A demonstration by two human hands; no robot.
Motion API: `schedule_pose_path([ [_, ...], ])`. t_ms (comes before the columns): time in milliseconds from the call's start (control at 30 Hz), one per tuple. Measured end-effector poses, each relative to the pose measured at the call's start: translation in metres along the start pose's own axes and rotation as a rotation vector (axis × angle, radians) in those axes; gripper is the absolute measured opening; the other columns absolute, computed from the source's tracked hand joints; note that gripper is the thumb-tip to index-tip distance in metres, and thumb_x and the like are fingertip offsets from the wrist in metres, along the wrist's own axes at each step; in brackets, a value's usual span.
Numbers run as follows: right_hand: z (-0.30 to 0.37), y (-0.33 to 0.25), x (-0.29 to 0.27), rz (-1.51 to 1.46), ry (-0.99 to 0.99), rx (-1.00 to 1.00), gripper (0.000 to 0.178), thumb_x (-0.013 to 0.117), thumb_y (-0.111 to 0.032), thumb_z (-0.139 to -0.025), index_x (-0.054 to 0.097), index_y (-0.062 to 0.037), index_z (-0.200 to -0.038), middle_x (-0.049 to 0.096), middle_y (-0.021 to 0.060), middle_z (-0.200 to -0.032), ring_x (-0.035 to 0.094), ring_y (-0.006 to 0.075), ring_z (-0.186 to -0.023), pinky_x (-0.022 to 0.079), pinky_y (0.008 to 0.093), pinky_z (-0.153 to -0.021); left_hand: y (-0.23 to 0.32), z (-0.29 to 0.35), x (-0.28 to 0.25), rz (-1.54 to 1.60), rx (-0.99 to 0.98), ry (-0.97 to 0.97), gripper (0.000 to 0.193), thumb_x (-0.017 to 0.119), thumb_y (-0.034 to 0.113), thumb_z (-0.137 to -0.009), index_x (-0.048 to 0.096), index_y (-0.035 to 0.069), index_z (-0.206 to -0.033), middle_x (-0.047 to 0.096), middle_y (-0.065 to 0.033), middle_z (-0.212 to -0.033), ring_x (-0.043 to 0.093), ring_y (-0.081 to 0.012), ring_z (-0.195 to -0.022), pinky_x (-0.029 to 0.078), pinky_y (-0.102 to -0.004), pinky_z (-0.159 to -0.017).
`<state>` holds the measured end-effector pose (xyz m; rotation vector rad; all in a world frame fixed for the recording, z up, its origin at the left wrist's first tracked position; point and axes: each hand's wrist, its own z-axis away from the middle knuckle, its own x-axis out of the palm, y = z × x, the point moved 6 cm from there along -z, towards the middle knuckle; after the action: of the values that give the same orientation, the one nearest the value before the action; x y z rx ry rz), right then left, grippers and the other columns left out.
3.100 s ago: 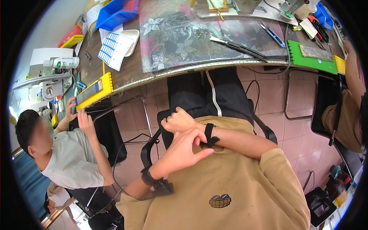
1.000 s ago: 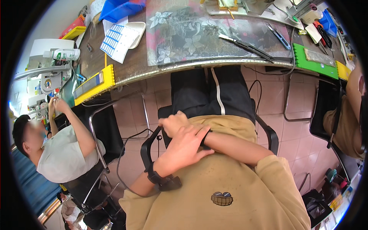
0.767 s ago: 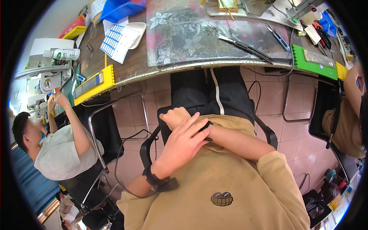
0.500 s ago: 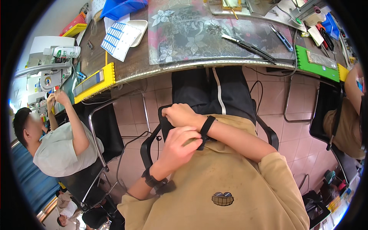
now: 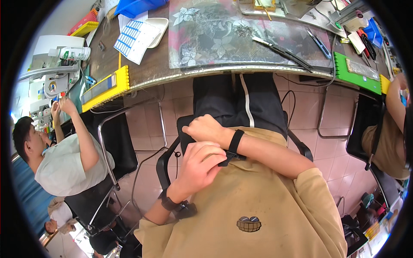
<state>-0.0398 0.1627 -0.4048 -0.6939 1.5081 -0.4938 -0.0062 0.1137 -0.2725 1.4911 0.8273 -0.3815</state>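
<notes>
**Black strap pinched at the right wrist**

A black wrist strap [image 5: 235, 142], a flat band of woven-looking fabric, is seen wrapped around the right wrist, just behind the right hand [image 5: 207, 129]. The right hand is curled into a loose fist, knuckles up, with nothing visibly held in it. The left hand [image 5: 198, 165] lies just below it, touching the right forearm, its fingers [image 5: 215, 153] bent and closed on the loose end of the strap, where a small black tab juts out under the wrist. A second black band [image 5: 171, 203], with a blocky dark piece beside it, is worn on the left wrist.

Both hands are held over the lap, against a tan, soft-looking shirt [image 5: 258, 202] with a small round printed patch. Past the right hand, black trousers with a white side stripe [image 5: 246, 101] are seen on a black chair with a curved tubular frame [image 5: 165, 155].

Farther beyond the hands, the wooden surface [image 5: 150, 69] carries a glossy floral-patterned mat [image 5: 223, 32], a long thin black tool [image 5: 282, 51], a white sheet of blue rectangles [image 5: 133, 36], a yellow ridged bar [image 5: 105, 88] at the left edge and a green studded plate [image 5: 357, 73] at the right. Well to the left of the left hand, another person in a pale grey shirt [image 5: 64, 165] is seated.
</notes>
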Motion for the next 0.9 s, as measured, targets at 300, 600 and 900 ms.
schedule_pose_path([
  [300, 0.001, -0.009, 0.09, 0.651, -0.161, -0.183, 0.014, 0.061, -0.022, -0.086, 0.067, -0.0109, -0.079, 0.069, 0.0066, -0.079, 0.066, 0.0233, -0.091, 0.045, 0.0435, -0.092, -0.005, -0.038, 0.01, 0.034, 0.041, -0.207, 0.018, 0.08, 0.009, -0.073, 0.068, 0.01, -0.087, 0.067, 0.0005, -0.094, 0.059, -0.0228, -0.089, 0.04, -0.0363, -0.084],
  [600, 0.03, -0.019, 0.047, 0.357, 0.073, -0.141, 0.013, 0.061, -0.019, -0.086, 0.066, -0.0079, -0.088, 0.067, 0.0106, -0.089, 0.064, 0.0266, -0.097, 0.045, 0.0453, -0.092, -0.019, -0.047, 0.015, 0.085, -0.283, -0.32, 0.023, 0.08, 0.017, -0.079, 0.065, 0.009, -0.095, 0.06, -0.0043, -0.09, 0.058, -0.0234, -0.086, 0.039, -0.0341, -0.083],
  [900, 0.031, -0.034, 0.0, 0.064, 0.313, -0.166, 0.016, 0.061, -0.017, -0.085, 0.066, -0.005, -0.096, 0.066, 0.0146, -0.1, 0.061, 0.0298, -0.103, 0.046, 0.047, -0.092, -0.036, -0.078, 0.025, 0.307, -0.322, -0.451, 0.03, 0.072, 0.02, -0.088, 0.067, 0.009, -0.115, 0.069, -0.0067, -0.103, 0.065, -0.03, -0.095, 0.049, -0.039, -0.089],
])
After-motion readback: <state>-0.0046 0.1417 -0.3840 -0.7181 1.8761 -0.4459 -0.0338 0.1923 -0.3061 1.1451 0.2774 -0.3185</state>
